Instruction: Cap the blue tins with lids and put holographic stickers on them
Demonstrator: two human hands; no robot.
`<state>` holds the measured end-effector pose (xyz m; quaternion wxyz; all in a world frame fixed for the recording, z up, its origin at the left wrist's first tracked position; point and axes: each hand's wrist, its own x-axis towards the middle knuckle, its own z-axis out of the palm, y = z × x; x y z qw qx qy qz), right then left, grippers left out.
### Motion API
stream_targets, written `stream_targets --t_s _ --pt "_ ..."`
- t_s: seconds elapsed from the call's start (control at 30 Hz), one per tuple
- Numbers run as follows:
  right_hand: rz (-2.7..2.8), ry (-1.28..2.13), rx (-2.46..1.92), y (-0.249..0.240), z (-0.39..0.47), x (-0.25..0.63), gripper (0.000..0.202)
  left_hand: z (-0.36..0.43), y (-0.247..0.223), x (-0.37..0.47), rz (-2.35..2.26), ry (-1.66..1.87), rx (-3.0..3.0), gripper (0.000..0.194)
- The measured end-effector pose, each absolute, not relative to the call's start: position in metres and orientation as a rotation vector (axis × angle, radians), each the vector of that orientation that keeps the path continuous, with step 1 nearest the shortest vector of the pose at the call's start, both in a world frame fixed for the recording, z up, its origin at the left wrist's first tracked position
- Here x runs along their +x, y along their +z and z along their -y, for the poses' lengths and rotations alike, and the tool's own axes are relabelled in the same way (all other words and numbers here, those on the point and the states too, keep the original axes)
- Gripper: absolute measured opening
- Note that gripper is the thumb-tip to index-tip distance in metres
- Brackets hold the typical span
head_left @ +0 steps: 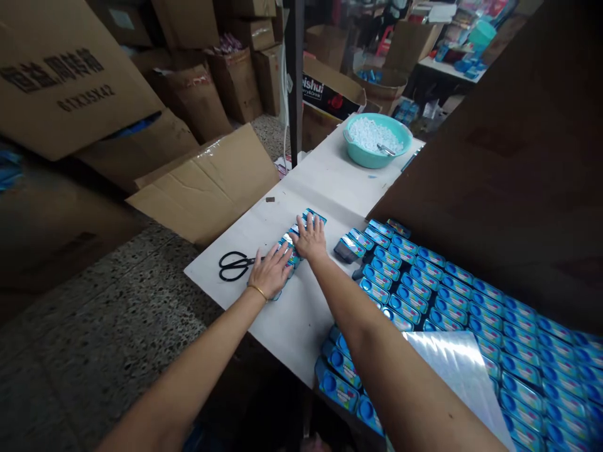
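Note:
A row of small blue printed packs [291, 238] lies on the white table under both of my hands. My left hand [269, 271], with a gold bracelet at the wrist, rests flat over the nearer end, fingers stretched out. Farther up the row, my right hand [309, 238] lies flat with its fingers spread. The palms hide parts of the packs. Black-handled scissors [234, 266] lie just left of my left hand, their blades partly covered by it. To the right stand many blue packs [414, 289] in close rows.
A turquoise basin [374, 157] of white pieces with a metal scoop [386, 149] stands at the table's far end. A clear plastic sheet [456, 358] covers some packs. Open cardboard boxes [211, 182] flank the table's left edge. A dark post [295, 81] rises behind; a brown panel [509, 176] stands right.

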<state>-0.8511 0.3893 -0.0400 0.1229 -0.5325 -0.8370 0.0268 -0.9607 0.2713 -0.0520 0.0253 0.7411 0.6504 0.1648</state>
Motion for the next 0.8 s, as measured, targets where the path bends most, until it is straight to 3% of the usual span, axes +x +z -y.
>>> stream_targets --t_s 0.2,0.33,0.43,0.7,0.8 --pt "2.278 -0.151 -1.923 -0.017 -0.41 -0.748 0.074 -0.25 -0.091 -1.045 -2.35 0.655 1.964 0.056" --pt "2.43 -0.233 -2.045 -0.022 -0.414 -0.689 0.075 -0.247 -0.143 -1.084 -2.243 0.347 2.031 0.049" --pt "2.397 -0.311 -2.061 -0.037 -0.417 -0.687 0.076 -0.272 -0.16 -1.093 -2.294 0.301 2.034 0.046" --pt "2.284 -0.165 -2.014 -0.04 -0.429 -0.742 0.077 -0.355 -0.124 -1.102 -2.481 0.613 1.673 0.053" --pt "2.267 -0.123 -1.936 -0.036 -0.45 -0.762 0.069 -0.331 -0.099 -1.079 -2.173 0.879 1.69 0.059"
